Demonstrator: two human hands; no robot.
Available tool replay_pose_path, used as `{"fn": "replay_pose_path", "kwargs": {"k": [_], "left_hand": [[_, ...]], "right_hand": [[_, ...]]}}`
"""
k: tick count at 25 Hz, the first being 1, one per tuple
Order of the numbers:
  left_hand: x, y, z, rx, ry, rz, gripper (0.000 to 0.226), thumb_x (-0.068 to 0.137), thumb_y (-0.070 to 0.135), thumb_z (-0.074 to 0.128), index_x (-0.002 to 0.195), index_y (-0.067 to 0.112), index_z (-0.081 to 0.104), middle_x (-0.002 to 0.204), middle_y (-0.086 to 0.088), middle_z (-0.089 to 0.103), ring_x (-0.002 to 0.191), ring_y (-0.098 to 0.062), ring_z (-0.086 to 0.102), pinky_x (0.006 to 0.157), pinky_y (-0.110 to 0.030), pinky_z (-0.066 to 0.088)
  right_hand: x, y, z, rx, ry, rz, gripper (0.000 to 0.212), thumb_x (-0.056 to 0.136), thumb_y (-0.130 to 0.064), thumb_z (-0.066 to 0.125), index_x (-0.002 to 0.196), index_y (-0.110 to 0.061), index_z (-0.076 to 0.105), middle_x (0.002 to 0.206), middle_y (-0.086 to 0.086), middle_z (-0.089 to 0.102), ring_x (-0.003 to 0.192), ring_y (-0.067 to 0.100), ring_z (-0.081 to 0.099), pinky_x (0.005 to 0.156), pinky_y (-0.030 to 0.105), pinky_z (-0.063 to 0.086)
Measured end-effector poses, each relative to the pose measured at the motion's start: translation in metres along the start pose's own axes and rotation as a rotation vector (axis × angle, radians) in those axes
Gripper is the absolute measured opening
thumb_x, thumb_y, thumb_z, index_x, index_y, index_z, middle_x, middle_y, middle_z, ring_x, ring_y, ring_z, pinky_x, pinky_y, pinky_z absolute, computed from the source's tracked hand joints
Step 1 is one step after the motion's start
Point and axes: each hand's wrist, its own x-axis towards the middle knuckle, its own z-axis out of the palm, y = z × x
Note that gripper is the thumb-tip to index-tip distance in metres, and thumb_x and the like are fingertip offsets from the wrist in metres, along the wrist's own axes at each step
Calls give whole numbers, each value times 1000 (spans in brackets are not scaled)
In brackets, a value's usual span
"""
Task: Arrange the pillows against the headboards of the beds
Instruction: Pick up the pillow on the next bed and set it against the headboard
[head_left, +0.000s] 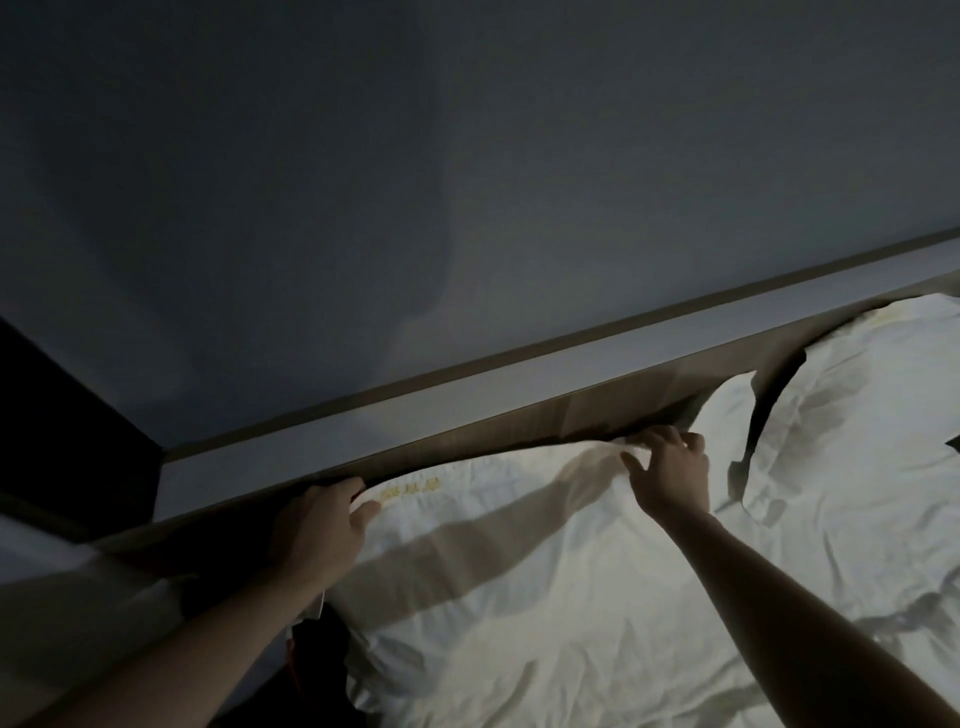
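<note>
A white pillow (498, 525) with yellow stitching along its top hem lies with that hem against the headboard (519, 415). My left hand (322, 525) grips the pillow's top left corner. My right hand (670, 467) pinches the top edge near its right corner. A second white pillow (857, 405) lies to the right, also up against the headboard. A dark gap separates the two pillows.
A pale ledge (467, 395) runs along the top of the headboard below a grey wall (467, 156). White bedding (623, 649) fills the lower right. A dark panel (52, 415) stands at the left, and a dark gap with a red cord (296, 670) lies beside the bed.
</note>
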Motion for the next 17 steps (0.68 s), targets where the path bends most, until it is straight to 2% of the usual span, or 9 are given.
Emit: {"fn": "replay_pose_path", "kwargs": {"k": [1,3,6,8,11,13,15,17], "left_hand": [[-1,-5,-1,-5,-9,-5,31,95,53,59,89,23,67,86,-4,76,89,-34,72,66,-37,48],[0,-12,-8,-75,-43,5,24,97,45,60,86,25,68,84,-4,76,87,-32,73,65,-35,49],[3,-13,-21,-114,-23,60,16,99,35,62,93,25,73,86,-3,78,86,-28,74,70,-36,56],[4,-15,-24,-85,-37,59,20,100,37,60,90,23,71,87,-3,77,87,-28,73,69,-35,54],[2,-15,-26,86,-115,17,29,99,45,57,89,21,69,95,-5,76,94,-29,72,73,-34,52],[-3,-17,-28,128,-106,8,27,98,47,59,100,23,73,102,-4,76,99,-28,72,78,-35,53],[-8,-20,-31,97,-78,3,23,97,45,62,107,27,73,105,-2,76,100,-26,72,80,-36,54],[-8,-24,-36,63,-68,11,16,95,40,67,105,29,73,103,0,76,99,-24,72,79,-35,54]], "right_hand": [[1,4,-1,-6,-16,31,24,97,-32,65,117,-25,76,131,3,71,117,36,55,93,44,51],[8,-1,-7,132,-27,132,24,100,-26,60,117,-21,77,122,10,75,109,39,65,91,43,54],[26,-24,-20,313,100,189,25,102,-20,58,117,-13,77,119,18,75,107,43,69,93,43,54],[31,-36,-22,362,142,173,26,102,-16,56,118,-9,76,119,20,74,108,44,68,93,43,53],[24,-36,-7,389,53,134,25,103,-16,56,120,-10,73,122,17,73,109,40,68,92,41,53],[11,-27,5,448,35,124,30,100,-20,63,130,-14,63,135,14,63,111,37,68,91,41,55],[-14,-18,15,517,92,185,56,96,-26,70,145,-19,44,155,8,40,116,36,66,92,49,59],[-44,-12,26,496,129,214,70,94,-29,72,152,-20,34,163,3,28,126,39,60,95,54,59]]}}
